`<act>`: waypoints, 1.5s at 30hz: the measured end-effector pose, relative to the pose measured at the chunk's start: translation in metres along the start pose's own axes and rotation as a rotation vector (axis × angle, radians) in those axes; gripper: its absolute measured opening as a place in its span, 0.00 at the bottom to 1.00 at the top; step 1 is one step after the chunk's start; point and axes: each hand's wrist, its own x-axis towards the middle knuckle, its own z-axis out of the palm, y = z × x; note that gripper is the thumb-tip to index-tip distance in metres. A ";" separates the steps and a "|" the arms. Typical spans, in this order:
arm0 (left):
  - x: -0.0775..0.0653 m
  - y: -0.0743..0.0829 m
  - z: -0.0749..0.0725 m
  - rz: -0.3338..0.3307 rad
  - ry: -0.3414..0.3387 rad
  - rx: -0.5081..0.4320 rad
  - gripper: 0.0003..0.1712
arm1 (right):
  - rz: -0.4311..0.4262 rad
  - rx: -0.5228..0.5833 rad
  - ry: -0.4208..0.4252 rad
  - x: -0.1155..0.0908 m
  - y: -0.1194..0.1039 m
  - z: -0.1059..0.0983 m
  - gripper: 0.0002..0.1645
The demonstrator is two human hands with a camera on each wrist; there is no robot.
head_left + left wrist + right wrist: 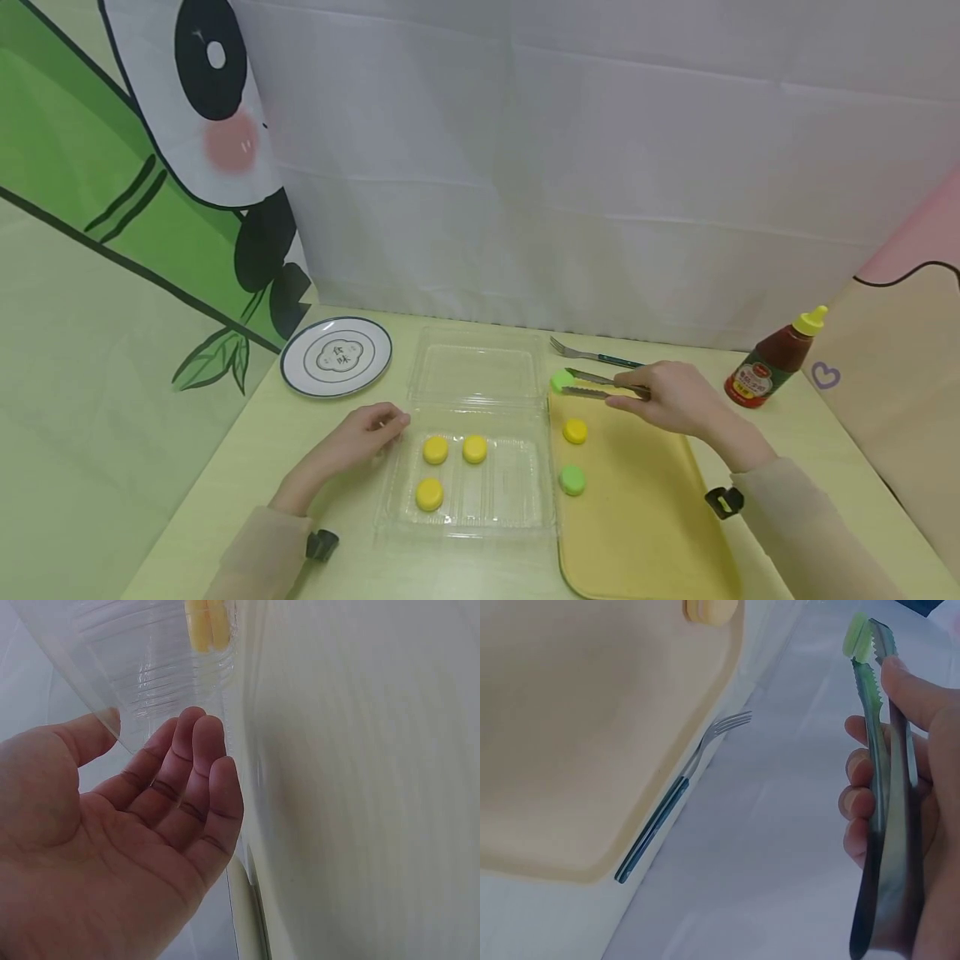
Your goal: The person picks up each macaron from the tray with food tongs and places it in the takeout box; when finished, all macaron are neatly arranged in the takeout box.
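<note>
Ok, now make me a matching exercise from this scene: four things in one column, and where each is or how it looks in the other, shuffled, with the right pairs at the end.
Things
1. tongs
2. clear container
3. fork
4. sauce bottle

Places and looks
A. dark red with a yellow cap
B. lying just beyond the far edge of the tray
C. gripped in the right hand
D. open, with three yellow macarons inside

Right pairs: 1-C, 2-D, 3-B, 4-A
</note>
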 end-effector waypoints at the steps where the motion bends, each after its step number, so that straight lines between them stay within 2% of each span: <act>1: 0.000 0.000 0.000 0.001 0.000 0.000 0.17 | -0.012 0.000 0.005 0.001 -0.002 0.000 0.20; 20: -0.001 0.000 0.000 -0.002 0.000 0.001 0.17 | -0.210 0.024 0.063 0.015 -0.035 0.004 0.09; 32: -0.002 0.001 -0.001 0.004 -0.003 -0.003 0.18 | -0.285 0.036 0.051 0.022 -0.055 0.017 0.12; 45: -0.004 0.005 -0.002 0.029 0.000 -0.027 0.17 | -0.314 0.055 0.018 0.026 -0.070 0.034 0.13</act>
